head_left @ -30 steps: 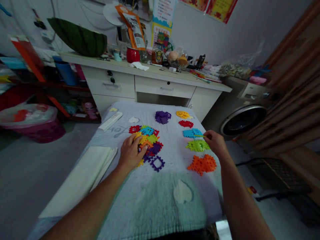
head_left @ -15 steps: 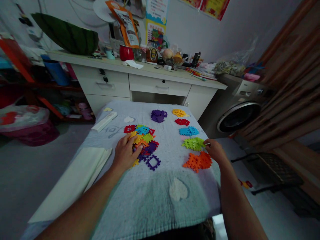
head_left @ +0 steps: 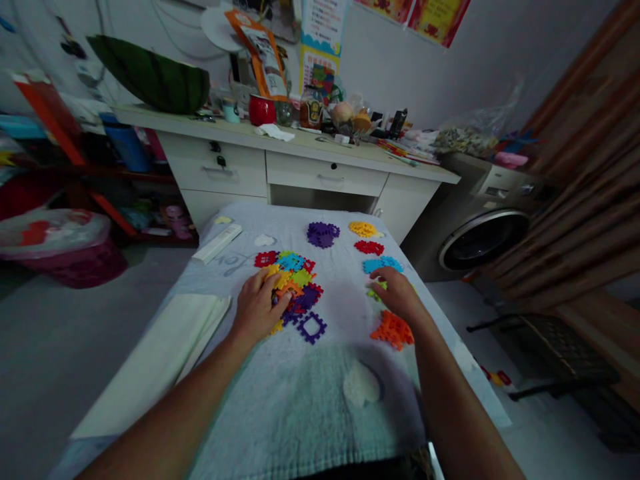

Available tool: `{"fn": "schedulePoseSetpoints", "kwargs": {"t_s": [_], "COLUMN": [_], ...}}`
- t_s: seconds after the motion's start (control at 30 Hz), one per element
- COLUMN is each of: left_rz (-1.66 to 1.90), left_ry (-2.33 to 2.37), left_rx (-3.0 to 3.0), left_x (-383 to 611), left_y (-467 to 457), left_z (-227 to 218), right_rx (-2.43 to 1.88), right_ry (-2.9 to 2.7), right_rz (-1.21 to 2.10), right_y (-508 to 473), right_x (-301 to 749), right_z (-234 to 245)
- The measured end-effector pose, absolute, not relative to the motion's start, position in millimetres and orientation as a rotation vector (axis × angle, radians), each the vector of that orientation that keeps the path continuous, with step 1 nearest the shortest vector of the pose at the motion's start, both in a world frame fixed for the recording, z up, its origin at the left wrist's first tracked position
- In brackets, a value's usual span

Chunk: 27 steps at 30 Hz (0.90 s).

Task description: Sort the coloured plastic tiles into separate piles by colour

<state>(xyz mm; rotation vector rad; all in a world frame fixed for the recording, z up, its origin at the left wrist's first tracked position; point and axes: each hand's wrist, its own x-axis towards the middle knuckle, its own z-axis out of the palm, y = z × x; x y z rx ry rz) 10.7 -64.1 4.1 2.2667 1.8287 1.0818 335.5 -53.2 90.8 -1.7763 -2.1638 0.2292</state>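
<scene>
A mixed pile of interlocking plastic pieces point(head_left: 300, 277) in several colours lies mid-table. My left hand point(head_left: 256, 305) rests at its left edge, thumb and fingers apart, touching yellow and orange pieces. A purple square frame piece point(head_left: 311, 327) lies at the pile's near side. My right hand point(head_left: 397, 293) is over the green pieces point(head_left: 375, 292), covering most of them; its thumb and forefinger are apart with nothing visible between them. Orange pieces point(head_left: 392, 329) sit nearer me, while blue pieces point(head_left: 373, 265), red pieces point(head_left: 369, 247) and yellow pieces point(head_left: 363, 229) form groups farther back. Purple pieces point(head_left: 323, 234) are grouped left of these.
A cloth point(head_left: 300, 413) covers the table. A white box-like strip point(head_left: 218, 244) lies at the left, near a folded cream cloth point(head_left: 150, 360). Behind stands a white desk point(head_left: 215, 160) with a cut watermelon point(head_left: 155, 77). To the right are a washing machine point(head_left: 480, 220) and a dark rack point(head_left: 555, 340).
My right hand has moved left from the table's right edge to above the green pieces. My left hand stays on the mixed pile. The camera view has shifted slightly.
</scene>
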Motion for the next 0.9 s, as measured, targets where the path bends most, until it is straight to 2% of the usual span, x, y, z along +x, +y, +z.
{"fn": "schedulePoseSetpoints", "kwargs": {"t_s": [0.3, 0.53, 0.9], "left_rz": [1.079, 1.080, 1.072], "left_ry": [1.843, 1.832, 1.821], "left_rx": [2.294, 2.278, 2.279], "left_x": [11.1, 10.6, 11.1], "left_y": [-64.4, -64.5, -65.5], "left_z": [3.9, 3.4, 6.2], "right_rx": [-1.330, -1.327, -1.246], "right_ry": [-2.468, -2.441, -2.486], "right_rz": [0.451, 0.415, 0.352], "right_y": [-47.2, -52.3, -51.9], "right_x": [225.0, 221.1, 229.1], "right_z": [73.2, 51.5, 52.8]}}
